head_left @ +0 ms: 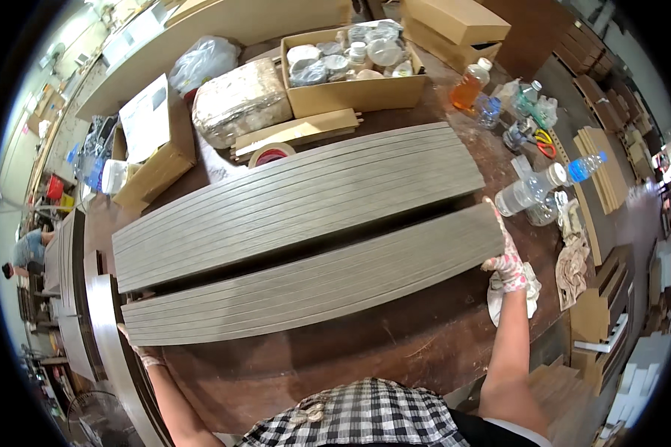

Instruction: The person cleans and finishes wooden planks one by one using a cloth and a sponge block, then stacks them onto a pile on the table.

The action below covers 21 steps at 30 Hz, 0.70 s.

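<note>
A bundle of grey wood-grain strips lies side by side on the brown table, its ends between my two hands. My right hand, in a white glove with pink dots, presses the right end, thumb at the near corner and fingers stretched along the end. At the left end, my left hand grips the near corner; the strips hide part of its fingers. Beyond a dark gap sits a second, wider bundle of the same grey strips. A white cloth lies under my right wrist.
A carton of jars, a wrapped package and a tape roll stand behind. Plastic bottles, scissors and a beige rag lie right. An open carton and long boards are left. A person bends far left.
</note>
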{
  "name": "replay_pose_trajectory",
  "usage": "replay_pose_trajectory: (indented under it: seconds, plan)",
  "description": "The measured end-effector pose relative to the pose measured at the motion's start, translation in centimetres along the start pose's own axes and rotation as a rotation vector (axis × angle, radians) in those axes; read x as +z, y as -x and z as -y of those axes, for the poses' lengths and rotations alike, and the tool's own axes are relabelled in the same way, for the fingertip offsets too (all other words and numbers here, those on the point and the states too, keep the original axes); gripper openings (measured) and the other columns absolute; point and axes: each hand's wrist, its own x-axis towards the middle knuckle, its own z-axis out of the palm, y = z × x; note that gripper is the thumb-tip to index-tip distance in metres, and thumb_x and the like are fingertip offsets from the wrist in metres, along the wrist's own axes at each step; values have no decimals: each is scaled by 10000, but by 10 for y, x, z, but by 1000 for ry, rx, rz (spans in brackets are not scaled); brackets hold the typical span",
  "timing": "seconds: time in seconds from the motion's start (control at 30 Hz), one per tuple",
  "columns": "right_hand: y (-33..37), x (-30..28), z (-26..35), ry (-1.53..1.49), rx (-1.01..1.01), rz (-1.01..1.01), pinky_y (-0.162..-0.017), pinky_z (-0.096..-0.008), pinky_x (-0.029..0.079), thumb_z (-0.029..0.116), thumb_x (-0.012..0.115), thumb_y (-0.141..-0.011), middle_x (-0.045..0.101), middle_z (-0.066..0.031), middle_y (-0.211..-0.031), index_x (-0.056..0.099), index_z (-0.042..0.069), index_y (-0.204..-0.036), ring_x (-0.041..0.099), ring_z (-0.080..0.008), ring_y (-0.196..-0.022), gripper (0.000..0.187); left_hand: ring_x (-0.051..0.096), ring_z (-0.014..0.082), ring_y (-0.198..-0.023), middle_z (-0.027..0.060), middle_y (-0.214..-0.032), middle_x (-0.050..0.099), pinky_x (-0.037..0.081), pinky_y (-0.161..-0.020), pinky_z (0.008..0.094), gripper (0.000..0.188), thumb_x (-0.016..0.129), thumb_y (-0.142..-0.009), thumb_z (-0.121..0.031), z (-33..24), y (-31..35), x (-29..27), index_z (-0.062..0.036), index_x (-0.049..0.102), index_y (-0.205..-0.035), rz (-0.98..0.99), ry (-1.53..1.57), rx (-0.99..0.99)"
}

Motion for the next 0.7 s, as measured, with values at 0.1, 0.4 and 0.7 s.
replay_pose_trajectory:
  seconds: [0.1, 0.4, 0.7]
  plan:
    - [-1, 2, 7, 46, 3, 17, -1036, -337, 257, 667, 744, -483, 336, -154, -1358, 208, -10, -1392, 331, -217, -1255, 1253, 496, 281, -1085, 141, -1195, 528, 353, -997, 409, 791, 111, -878, -641, 6, -9, 8, -45, 342, -1344, -362, 2, -51]
    - [15, 7, -10, 44, -174, -78, -1038, -354, 260, 677, 734, -488, 335, -170, -1356, 222, -24, -1383, 331, -235, -1258, 1246, 538, 269, -1025, 134, -1134, 563, 408, -943, 407, 660, 184, -921, -543, 11, 11, -44, -37, 418, -1274, -498, -205, 22]
    - [3, 18, -30, -15, -301, -101, -1039, -371, 263, 687, 725, -494, 334, -186, -1355, 236, -38, -1373, 330, -252, -1262, 1241, 548, 267, -1008, 130, -1119, 572, 420, -928, 403, 619, 218, -926, -512, 9, 14, -54, -35, 444, -1248, -559, -288, 9]
